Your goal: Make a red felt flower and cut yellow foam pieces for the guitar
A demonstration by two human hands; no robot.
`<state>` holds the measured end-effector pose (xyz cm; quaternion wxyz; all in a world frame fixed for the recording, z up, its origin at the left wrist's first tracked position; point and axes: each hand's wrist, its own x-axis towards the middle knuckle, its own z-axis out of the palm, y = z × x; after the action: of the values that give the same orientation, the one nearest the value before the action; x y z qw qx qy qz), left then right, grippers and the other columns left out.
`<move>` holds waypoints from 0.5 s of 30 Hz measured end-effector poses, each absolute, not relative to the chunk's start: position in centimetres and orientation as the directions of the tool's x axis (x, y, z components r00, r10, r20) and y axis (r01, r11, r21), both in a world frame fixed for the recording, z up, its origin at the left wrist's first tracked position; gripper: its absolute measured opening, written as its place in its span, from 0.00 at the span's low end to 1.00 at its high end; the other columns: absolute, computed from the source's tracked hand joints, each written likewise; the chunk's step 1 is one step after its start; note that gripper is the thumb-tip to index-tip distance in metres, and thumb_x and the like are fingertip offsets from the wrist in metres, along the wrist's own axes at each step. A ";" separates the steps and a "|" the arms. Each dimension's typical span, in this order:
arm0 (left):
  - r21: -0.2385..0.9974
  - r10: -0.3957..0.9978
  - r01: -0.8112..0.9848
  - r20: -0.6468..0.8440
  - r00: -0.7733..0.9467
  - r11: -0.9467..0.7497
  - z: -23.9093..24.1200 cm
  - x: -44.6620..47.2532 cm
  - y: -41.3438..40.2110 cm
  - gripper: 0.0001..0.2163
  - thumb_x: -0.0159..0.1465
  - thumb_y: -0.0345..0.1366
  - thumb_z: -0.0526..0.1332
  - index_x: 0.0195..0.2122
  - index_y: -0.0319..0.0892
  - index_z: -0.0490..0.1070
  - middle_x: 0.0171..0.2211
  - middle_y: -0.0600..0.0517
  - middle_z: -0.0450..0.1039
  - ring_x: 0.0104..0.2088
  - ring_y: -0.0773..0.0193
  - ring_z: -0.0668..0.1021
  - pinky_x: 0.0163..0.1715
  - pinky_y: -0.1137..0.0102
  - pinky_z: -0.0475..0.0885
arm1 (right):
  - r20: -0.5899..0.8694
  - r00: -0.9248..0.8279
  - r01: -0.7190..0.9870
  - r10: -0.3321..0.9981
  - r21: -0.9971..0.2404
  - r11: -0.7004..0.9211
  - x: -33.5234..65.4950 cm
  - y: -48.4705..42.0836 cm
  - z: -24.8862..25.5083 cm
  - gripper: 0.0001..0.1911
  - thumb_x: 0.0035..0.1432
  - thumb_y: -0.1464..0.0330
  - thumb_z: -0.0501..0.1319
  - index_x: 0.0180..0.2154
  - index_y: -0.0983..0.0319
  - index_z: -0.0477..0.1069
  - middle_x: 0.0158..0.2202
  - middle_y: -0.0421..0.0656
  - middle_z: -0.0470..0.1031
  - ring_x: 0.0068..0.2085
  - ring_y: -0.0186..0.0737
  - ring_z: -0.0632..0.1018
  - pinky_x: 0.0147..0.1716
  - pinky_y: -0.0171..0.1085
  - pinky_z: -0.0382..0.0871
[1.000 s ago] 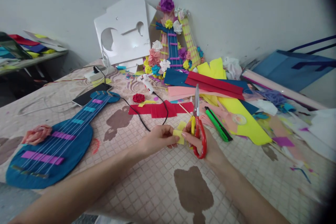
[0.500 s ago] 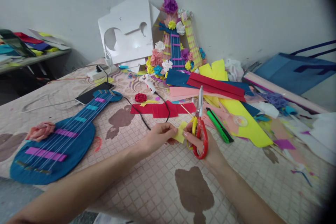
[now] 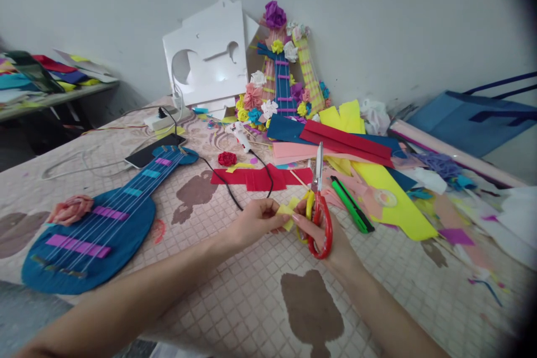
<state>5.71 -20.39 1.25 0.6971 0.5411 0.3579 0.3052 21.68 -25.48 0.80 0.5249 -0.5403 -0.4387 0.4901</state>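
My left hand (image 3: 255, 220) pinches a small yellow paper scrap (image 3: 287, 212) above the tiled tablecloth. My right hand (image 3: 325, 235) is closed through the handles of red and yellow scissors (image 3: 318, 201), whose blades point up and away, closed together. Its fingertips also touch the yellow scrap. Both hands meet at the middle of the table.
A blue felt guitar (image 3: 100, 221) with a pink rose lies at the left beside a phone (image 3: 151, 150). A green utility knife (image 3: 351, 204), red paper strip (image 3: 260, 177), black cable, glue gun (image 3: 241, 135) and heaps of coloured paper sheets (image 3: 377, 173) lie beyond. Decorated guitars and white board lean on the wall.
The view has shifted slightly; my hands keep hold of the scrap and scissors, and the yellow scrap has turned a little between my fingers.
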 end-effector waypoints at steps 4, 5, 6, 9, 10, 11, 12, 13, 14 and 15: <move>0.973 0.778 0.001 -0.186 0.600 0.232 1.2 5.8 -20.4 0.20 0.48 0.51 0.69 0.27 0.37 0.68 0.24 0.53 0.71 0.25 0.70 0.73 0.27 0.74 0.66 | -0.058 0.126 -0.032 0.990 -0.998 -0.054 21.6 -25.4 0.7 0.14 0.49 0.62 0.67 0.33 0.59 0.64 0.24 0.33 0.66 0.19 0.27 0.66 0.17 0.30 0.60; 0.972 0.771 0.001 -0.186 0.609 0.234 1.1 5.8 -20.4 0.20 0.48 0.51 0.69 0.27 0.37 0.68 0.24 0.53 0.71 0.25 0.70 0.73 0.27 0.74 0.67 | -0.060 0.128 -0.031 0.990 -0.998 -0.056 21.6 -25.4 0.7 0.14 0.49 0.62 0.67 0.33 0.59 0.64 0.24 0.33 0.66 0.19 0.27 0.66 0.17 0.30 0.59; 0.972 0.771 -0.003 -0.184 0.610 0.234 1.0 5.8 -20.3 0.20 0.48 0.50 0.69 0.26 0.37 0.68 0.23 0.54 0.71 0.25 0.70 0.72 0.27 0.74 0.67 | -0.064 0.132 -0.029 0.989 -0.998 -0.061 21.6 -25.3 0.6 0.15 0.49 0.61 0.67 0.34 0.59 0.64 0.25 0.34 0.67 0.19 0.27 0.66 0.16 0.30 0.59; 0.974 0.805 -0.031 -0.168 0.568 0.225 1.1 5.6 -20.1 0.19 0.48 0.49 0.69 0.26 0.37 0.68 0.22 0.54 0.70 0.24 0.71 0.72 0.25 0.74 0.66 | -0.088 0.150 -0.012 0.985 -0.996 -0.087 21.7 -25.3 0.5 0.18 0.48 0.58 0.68 0.36 0.59 0.64 0.23 0.33 0.65 0.18 0.27 0.64 0.16 0.30 0.57; 0.974 0.819 -0.043 -0.161 0.550 0.221 1.2 5.5 -20.0 0.19 0.49 0.48 0.69 0.26 0.37 0.69 0.23 0.54 0.70 0.24 0.71 0.72 0.26 0.74 0.66 | -0.097 0.146 0.002 0.984 -0.995 -0.099 21.8 -25.3 0.5 0.19 0.49 0.57 0.67 0.36 0.59 0.64 0.21 0.32 0.64 0.18 0.28 0.63 0.16 0.30 0.56; 0.975 0.832 -0.061 -0.151 0.533 0.216 1.5 5.4 -19.9 0.18 0.50 0.48 0.69 0.27 0.37 0.69 0.23 0.53 0.71 0.24 0.71 0.73 0.27 0.74 0.67 | -0.100 0.136 0.014 0.986 -0.995 -0.103 21.8 -25.4 0.6 0.19 0.50 0.55 0.66 0.37 0.59 0.64 0.20 0.32 0.62 0.19 0.28 0.62 0.17 0.30 0.56; 0.974 0.843 -0.081 -0.138 0.519 0.210 1.8 5.2 -19.8 0.17 0.51 0.47 0.68 0.28 0.36 0.70 0.24 0.53 0.71 0.25 0.70 0.73 0.28 0.74 0.68 | -0.098 0.120 0.019 0.988 -0.995 -0.101 21.8 -25.5 0.6 0.19 0.52 0.54 0.64 0.37 0.59 0.64 0.19 0.32 0.61 0.19 0.29 0.62 0.17 0.31 0.56; 0.974 0.854 -0.103 -0.123 0.506 0.201 2.2 5.1 -19.7 0.16 0.52 0.46 0.68 0.28 0.37 0.70 0.24 0.53 0.71 0.26 0.70 0.74 0.29 0.74 0.69 | -0.094 0.100 0.013 0.991 -0.995 -0.096 21.8 -25.7 0.8 0.18 0.54 0.53 0.62 0.37 0.59 0.64 0.20 0.32 0.60 0.20 0.30 0.63 0.18 0.31 0.56; 0.974 0.863 -0.125 -0.104 0.494 0.189 2.6 5.0 -19.6 0.16 0.52 0.45 0.68 0.28 0.37 0.70 0.24 0.53 0.72 0.26 0.70 0.74 0.30 0.74 0.69 | -0.095 0.077 -0.003 0.993 -0.995 -0.095 21.8 -25.9 0.9 0.18 0.56 0.51 0.60 0.37 0.59 0.65 0.21 0.33 0.60 0.21 0.30 0.63 0.20 0.31 0.56; 0.973 0.872 -0.149 -0.086 0.482 0.178 2.9 4.8 -19.6 0.15 0.53 0.45 0.68 0.28 0.37 0.69 0.24 0.53 0.72 0.26 0.70 0.75 0.30 0.73 0.70 | -0.103 0.050 -0.026 0.993 -0.994 -0.102 21.8 -26.2 1.0 0.19 0.57 0.50 0.58 0.37 0.59 0.65 0.22 0.34 0.60 0.22 0.30 0.63 0.21 0.31 0.57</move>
<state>4.84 -19.58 2.93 0.6848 0.5217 0.3466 0.3726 21.77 -26.18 1.04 0.4923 -0.5318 -0.4547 0.5178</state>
